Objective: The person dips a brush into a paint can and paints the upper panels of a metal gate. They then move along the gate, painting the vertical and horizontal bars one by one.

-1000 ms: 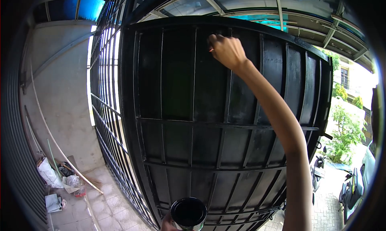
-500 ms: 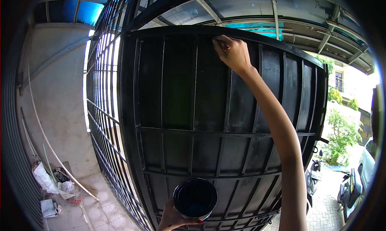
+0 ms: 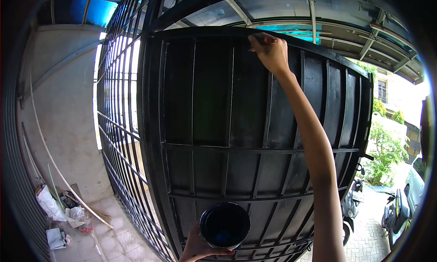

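Observation:
My left hand (image 3: 199, 244) grips an open paint can (image 3: 205, 230) low in front of the gate, thumb along its side. The can's inside looks dark, with a bluish patch at the bottom. High up, my right hand (image 3: 272, 52) is closed around a paintbrush (image 3: 268, 41); only part of its reddish-brown handle shows, and the bristles are hidden by the fingers. That hand is at the top of the black metal gate (image 3: 211, 93), just under its upper frame bar. Vertical ribs and horizontal bars divide the gate's panels.
Left of the gate stands a black barred grille (image 3: 119, 102). Against the grey wall (image 3: 68, 107) leans a long pole (image 3: 68, 182), near white bags (image 3: 49, 202) on the tiled floor. Motorcycles (image 3: 397, 212) and a white car (image 3: 415, 177) stand at the right.
My right hand has shifted slightly right and up along the gate's top, its wrist turned a little. The view has shifted slightly; the can stays in my left hand.

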Available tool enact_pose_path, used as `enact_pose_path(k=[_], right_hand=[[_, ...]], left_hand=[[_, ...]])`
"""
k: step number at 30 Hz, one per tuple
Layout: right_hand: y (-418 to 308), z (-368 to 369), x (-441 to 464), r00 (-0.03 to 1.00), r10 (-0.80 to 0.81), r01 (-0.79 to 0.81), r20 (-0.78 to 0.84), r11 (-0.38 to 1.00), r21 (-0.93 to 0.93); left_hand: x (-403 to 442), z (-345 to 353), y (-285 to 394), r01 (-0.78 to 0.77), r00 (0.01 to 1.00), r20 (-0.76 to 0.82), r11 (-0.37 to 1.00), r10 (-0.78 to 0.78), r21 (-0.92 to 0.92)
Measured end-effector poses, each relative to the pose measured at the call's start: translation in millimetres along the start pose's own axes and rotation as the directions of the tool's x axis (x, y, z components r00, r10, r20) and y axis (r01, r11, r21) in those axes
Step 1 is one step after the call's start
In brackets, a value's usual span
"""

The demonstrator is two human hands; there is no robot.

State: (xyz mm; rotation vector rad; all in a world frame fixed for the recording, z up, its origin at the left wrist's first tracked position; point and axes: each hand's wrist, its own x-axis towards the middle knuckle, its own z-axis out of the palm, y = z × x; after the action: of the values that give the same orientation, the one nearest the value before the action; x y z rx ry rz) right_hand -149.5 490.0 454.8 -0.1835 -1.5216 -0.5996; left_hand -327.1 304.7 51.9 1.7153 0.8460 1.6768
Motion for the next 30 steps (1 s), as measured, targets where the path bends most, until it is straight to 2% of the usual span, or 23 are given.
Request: enact_pose_path(k=[1,4,5,8,10,11,13,15,18,19,22,23,26,27,28,30], right_hand=[[5.9,5.8,-1.1,1.0,0.006,-0.006,-0.018,1.0,0.008],[4.7,5.9,-11.8,0.983,-0.157,0.166,0.094,0.981,-0.104],[6.6,0.9,-5.7,0.987,-0.057,0.076,0.148,0.988,-0.132],[8.1,-2.9,5.3,0.999,-0.005,0.004,0.049,1.0,0.018],[0.8,6.6,-8.1,0.989,-0.146,0.147,0.019,0.989,-0.015],[-1.1,2.8,-10.9,0.973,-0.196,0.208,0.121,0.973,-0.102],[-2.3,-8.2,-1.2,0.983,-0.05,0.068,0.179,0.993,-0.095],[-6.0,-19.2,9.3,0.984,0.046,-0.035,0.173,0.997,-0.066],[0.3,-5.3,-2.9,0.976,-0.171,0.183,0.139,0.98,-0.083],[1.0,-3.8,-6.3,0.955,-0.215,0.236,0.203,0.968,-0.084],[-1.6,-18.8,7.4,0.962,0.03,-0.029,0.271,1.0,-0.009],[3.9,-18.6,12.5,0.987,0.02,-0.017,0.162,1.0,-0.024],[7.0,1.2,-4.0,0.994,-0.042,0.032,0.097,0.994,0.103],[8.6,2.1,-6.0,0.986,-0.083,0.074,0.142,0.995,0.072],[11.6,-2.6,-3.7,0.988,0.05,-0.075,0.146,0.982,0.171],[14.8,-15.9,4.7,0.934,0.305,-0.354,0.185,0.864,0.358]], left_hand=[[0.4,0.8,3.6,-0.008,1.0,-0.004,1.0,0.008,0.007],[-0.9,1.4,3.1,0.07,0.997,0.013,0.997,-0.07,-0.011],[-2.6,1.5,-0.4,0.059,0.998,0.026,0.998,-0.059,0.027],[-2.6,0.4,-8.0,0.032,0.998,0.046,0.995,-0.036,0.093],[-4.3,2.1,-6.5,0.049,0.998,0.035,0.996,-0.051,0.068],[-4.6,3.2,-6.9,0.055,0.998,0.033,0.998,-0.057,0.04],[-5.6,4.5,-7.7,0.072,0.997,0.032,0.997,-0.072,-0.012],[-5.9,2.7,-7.3,0.034,0.998,0.048,0.999,-0.036,0.039],[-2.5,4.8,-3.3,0.012,0.998,0.06,1.0,-0.013,0.014],[-2.8,6.2,-2.2,0.016,0.998,0.063,1.0,-0.015,-0.012],[-4.1,5.7,-3.6,0.01,0.997,0.08,1.0,-0.011,0.014],[-3.9,5.7,-2.7,0.001,0.997,0.078,1.0,-0.001,0.003],[-1.7,7.2,1.4,-0.004,0.997,0.079,0.999,0.006,-0.034],[-2.0,7.6,3.6,0.021,0.996,0.089,0.999,-0.017,-0.046],[-2.5,8.2,4.6,0.046,0.994,0.099,0.997,-0.04,-0.058],[-4.6,7.3,-0.5,0.008,0.995,0.095,1.0,-0.008,-0.004]])
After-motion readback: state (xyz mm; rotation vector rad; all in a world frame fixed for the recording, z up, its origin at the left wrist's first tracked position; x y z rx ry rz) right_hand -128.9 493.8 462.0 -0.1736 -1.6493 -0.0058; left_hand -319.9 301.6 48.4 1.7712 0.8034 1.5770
